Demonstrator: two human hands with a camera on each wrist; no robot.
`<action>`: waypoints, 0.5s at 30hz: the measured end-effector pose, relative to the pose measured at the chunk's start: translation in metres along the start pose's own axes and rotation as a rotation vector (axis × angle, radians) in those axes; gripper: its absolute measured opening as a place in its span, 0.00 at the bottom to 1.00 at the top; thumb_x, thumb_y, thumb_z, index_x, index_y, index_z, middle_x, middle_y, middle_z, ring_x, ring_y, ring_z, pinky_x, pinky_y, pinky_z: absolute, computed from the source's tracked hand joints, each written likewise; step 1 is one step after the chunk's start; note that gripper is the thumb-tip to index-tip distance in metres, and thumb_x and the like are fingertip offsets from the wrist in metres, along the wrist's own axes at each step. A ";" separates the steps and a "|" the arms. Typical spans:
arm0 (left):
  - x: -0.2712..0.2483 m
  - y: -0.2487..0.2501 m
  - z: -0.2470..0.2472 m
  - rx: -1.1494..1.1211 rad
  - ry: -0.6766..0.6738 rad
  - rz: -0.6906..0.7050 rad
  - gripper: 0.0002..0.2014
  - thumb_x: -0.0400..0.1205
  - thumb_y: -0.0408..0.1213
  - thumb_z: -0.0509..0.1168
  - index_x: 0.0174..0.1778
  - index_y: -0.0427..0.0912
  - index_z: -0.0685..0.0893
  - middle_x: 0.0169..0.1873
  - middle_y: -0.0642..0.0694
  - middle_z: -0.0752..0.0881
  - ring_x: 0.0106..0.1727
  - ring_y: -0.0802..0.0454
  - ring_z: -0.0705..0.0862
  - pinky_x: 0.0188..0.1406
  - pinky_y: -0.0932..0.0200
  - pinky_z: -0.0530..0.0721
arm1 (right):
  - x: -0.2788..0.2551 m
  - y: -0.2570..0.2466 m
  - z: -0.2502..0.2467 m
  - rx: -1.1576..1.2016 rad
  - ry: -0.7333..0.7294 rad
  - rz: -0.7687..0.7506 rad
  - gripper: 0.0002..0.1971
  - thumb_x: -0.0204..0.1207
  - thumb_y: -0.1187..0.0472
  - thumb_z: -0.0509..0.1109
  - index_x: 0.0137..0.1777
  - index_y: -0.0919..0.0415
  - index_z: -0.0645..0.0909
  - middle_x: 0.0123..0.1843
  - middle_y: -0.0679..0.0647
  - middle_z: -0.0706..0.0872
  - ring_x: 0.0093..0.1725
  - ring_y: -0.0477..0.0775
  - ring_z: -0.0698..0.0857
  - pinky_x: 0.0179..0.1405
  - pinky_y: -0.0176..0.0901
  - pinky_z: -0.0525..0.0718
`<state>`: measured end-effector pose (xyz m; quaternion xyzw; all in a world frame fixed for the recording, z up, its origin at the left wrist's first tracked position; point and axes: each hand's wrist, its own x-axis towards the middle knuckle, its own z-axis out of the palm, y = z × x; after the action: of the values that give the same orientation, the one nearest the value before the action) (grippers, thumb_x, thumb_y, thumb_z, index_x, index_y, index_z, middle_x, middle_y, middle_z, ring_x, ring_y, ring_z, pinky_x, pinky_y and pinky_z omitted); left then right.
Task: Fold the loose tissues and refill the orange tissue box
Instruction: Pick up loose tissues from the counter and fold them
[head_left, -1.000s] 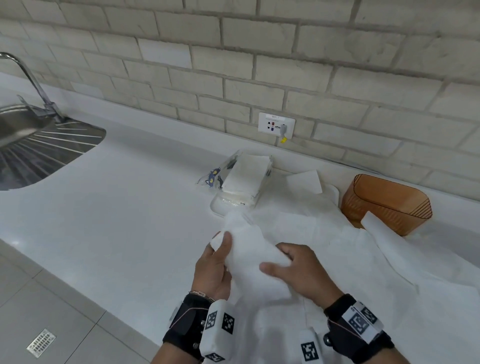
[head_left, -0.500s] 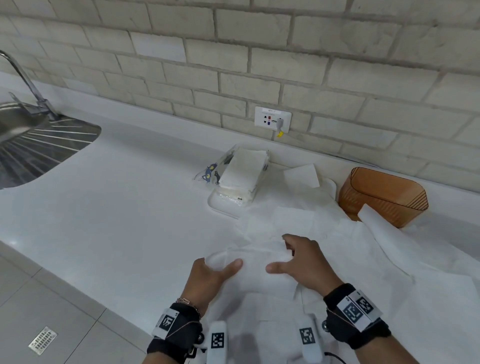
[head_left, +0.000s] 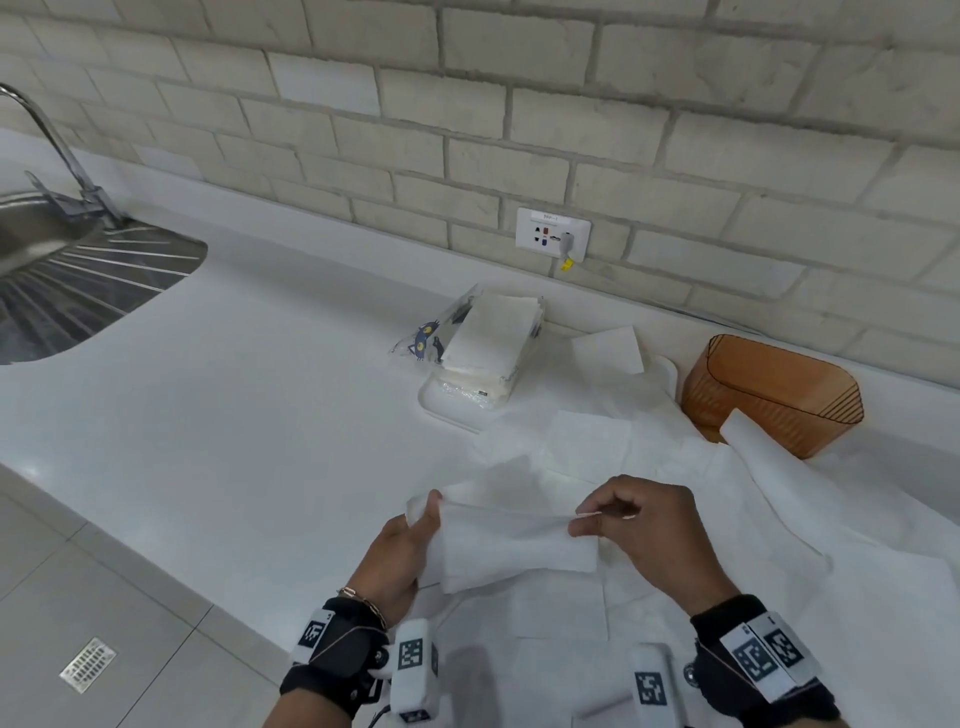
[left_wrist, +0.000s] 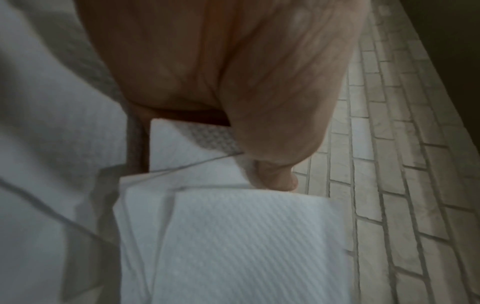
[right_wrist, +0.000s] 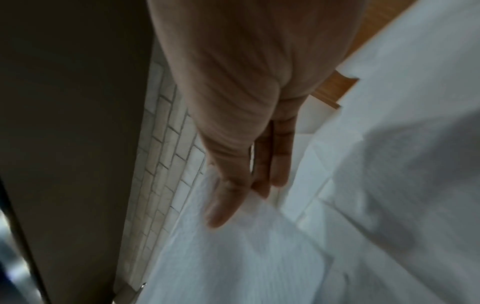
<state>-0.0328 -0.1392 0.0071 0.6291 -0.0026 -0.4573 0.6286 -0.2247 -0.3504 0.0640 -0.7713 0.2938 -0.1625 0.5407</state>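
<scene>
A folded white tissue (head_left: 514, 545) is stretched between both hands just above the counter. My left hand (head_left: 415, 525) pinches its left end, thumb on top; the left wrist view shows the thumb on the tissue (left_wrist: 241, 236). My right hand (head_left: 597, 519) pinches the upper right edge, and the right wrist view shows thumb and fingers closed on the tissue (right_wrist: 233, 257). The orange tissue box (head_left: 774, 395) stands empty at the back right, beside the wall. Loose tissues (head_left: 779, 545) lie spread over the counter under and to the right of my hands.
An opened tissue pack (head_left: 488, 338) rests on a white tray (head_left: 441, 410) behind my hands. A steel sink (head_left: 78, 280) with a tap is at the far left. A wall socket (head_left: 553, 234) sits on the brick wall. The counter edge runs at the lower left.
The tissue was pressed flat on the counter by both hands; now both hands pinch its ends and hold it stretched, slightly raised. The head view has drifted a little.
</scene>
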 end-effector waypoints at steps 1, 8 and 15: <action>0.000 0.001 -0.001 -0.007 -0.018 -0.014 0.35 0.78 0.62 0.69 0.65 0.31 0.89 0.58 0.30 0.93 0.61 0.31 0.92 0.71 0.30 0.85 | 0.001 -0.003 -0.003 0.002 -0.058 -0.003 0.11 0.67 0.79 0.85 0.38 0.63 0.93 0.35 0.54 0.95 0.39 0.46 0.94 0.44 0.29 0.87; 0.001 0.003 -0.004 0.026 -0.109 -0.019 0.34 0.80 0.61 0.74 0.69 0.32 0.87 0.60 0.32 0.92 0.62 0.32 0.91 0.71 0.33 0.86 | 0.026 -0.002 0.007 0.030 -0.136 0.031 0.08 0.69 0.72 0.86 0.41 0.60 0.93 0.40 0.59 0.95 0.44 0.62 0.95 0.55 0.46 0.92; -0.005 0.006 -0.001 0.008 -0.181 0.001 0.35 0.84 0.68 0.56 0.73 0.46 0.89 0.67 0.35 0.90 0.69 0.35 0.89 0.76 0.36 0.82 | 0.041 0.027 0.044 -0.017 0.017 0.130 0.08 0.70 0.55 0.89 0.44 0.51 0.93 0.40 0.51 0.94 0.38 0.53 0.93 0.46 0.54 0.95</action>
<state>-0.0316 -0.1367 0.0143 0.5876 -0.0615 -0.5121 0.6234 -0.1757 -0.3505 0.0203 -0.7536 0.3494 -0.1311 0.5411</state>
